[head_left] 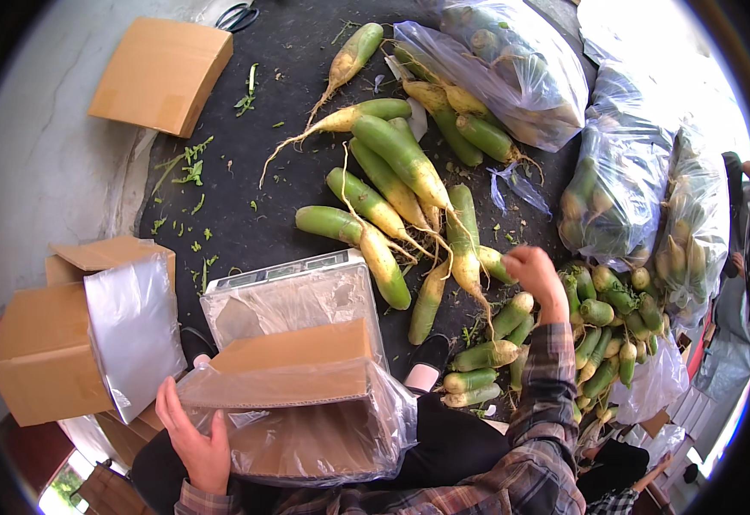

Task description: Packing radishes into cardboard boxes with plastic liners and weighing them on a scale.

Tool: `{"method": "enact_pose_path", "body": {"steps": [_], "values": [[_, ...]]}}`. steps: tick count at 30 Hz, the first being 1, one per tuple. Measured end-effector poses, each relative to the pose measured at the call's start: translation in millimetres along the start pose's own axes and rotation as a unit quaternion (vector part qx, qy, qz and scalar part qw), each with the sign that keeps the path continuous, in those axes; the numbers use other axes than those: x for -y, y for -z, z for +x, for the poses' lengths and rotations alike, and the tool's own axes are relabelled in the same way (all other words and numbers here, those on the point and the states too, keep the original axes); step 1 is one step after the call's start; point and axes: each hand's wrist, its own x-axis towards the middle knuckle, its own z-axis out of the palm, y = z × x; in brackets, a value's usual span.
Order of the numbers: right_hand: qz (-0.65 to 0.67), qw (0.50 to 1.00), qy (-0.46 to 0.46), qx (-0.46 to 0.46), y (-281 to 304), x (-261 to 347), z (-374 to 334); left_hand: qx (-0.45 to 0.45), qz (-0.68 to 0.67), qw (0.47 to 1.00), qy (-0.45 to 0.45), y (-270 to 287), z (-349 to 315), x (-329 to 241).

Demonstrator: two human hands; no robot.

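A cardboard box (pixel 306 436) lined with clear plastic film (pixel 396 421) rests on my lap, its opening facing me. My left hand (pixel 193 439) lies against the box's left side, fingers stretched and thumb apart. To the right, my right hand (pixel 536 273) is closed around one end of a green radish (pixel 495 264); its fingertips are partly hidden. Left of that hand lies a loose pile of long green radishes (pixel 401 159) with pale roots. Shorter radishes (pixel 482 356) lie just below the hand.
A scale (pixel 298 292) stands beyond the box. At the left are cardboard boxes (pixel 49 348) with flat plastic bags (pixel 135 335); another box (pixel 160 73) and scissors (pixel 238 15) lie farther off. Filled bags (pixel 619 184) and more radishes (pixel 602 343) lie at the right. Leaf scraps litter the dark mat (pixel 220 172).
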Motion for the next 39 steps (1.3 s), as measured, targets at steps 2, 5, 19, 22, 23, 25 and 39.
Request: {"method": "enact_pose_path", "body": {"steps": [2, 5, 19, 22, 23, 25, 39], "values": [[-0.012, 0.996, 0.022, -0.086, 4.0, 31.9, 35.2, 0.002, 0.004, 1.000, 0.002, 0.7, 1.1, 1.1], [0.089, 0.982, 0.064, -0.151, -20.6, 18.4, 112.6, 0.002, 0.002, 1.000, 0.000, -0.2, 3.6, -1.1], [0.494, 0.868, 0.040, -0.039, -57.1, 70.7, 133.4, 0.008, 0.022, 1.000, 0.006, 3.1, 5.8, -6.4], [0.429, 0.897, 0.036, -0.100, -56.6, 71.8, 137.4, 0.006, 0.032, 0.999, 0.005, 2.3, 5.2, -10.3], [0.379, 0.915, 0.030, -0.138, -57.1, 74.2, 142.1, 0.007, 0.030, 1.000, 0.006, 1.7, 6.1, -10.7], [0.328, 0.931, 0.048, -0.152, -64.9, 67.9, 164.8, 0.010, 0.024, 1.000, -0.004, -1.7, 7.7, -11.1], [0.418, 0.908, -0.008, -0.032, -51.8, 116.3, 142.7, -0.007, 0.033, 0.999, -0.011, -0.7, 5.0, 0.9]]}}
